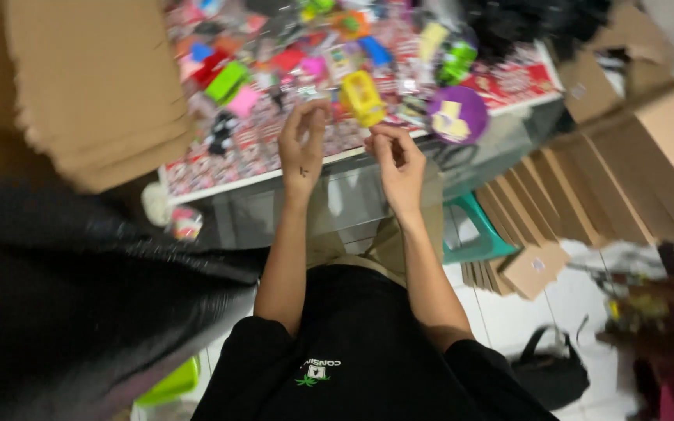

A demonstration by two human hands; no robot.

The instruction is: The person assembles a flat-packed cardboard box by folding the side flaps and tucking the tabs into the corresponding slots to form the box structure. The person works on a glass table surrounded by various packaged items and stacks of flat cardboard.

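Note:
My left hand [303, 148] is raised over the table's front edge, fingers bunched towards the thumb; blur hides whether anything is in them. My right hand [399, 160] is beside it, fingertips pinched at the lower edge of a yellow plastic toy [363, 97]. Both hands hover over a table [220, 181] with a red-and-white patterned cover. Many small colourful toys lie on it, including a green block [226, 81] and a green toy [457, 61]. A purple round bowl [462, 114] with pale pieces inside sits right of my right hand.
A stack of flat brown cardboard [95, 86] stands at the upper left. Folded cardboard boxes [587, 195] lean at the right, with a teal stool [473, 234] under the table. A black bag [548, 374] lies on the white tiled floor. A dark blurred mass [64, 296] fills the lower left.

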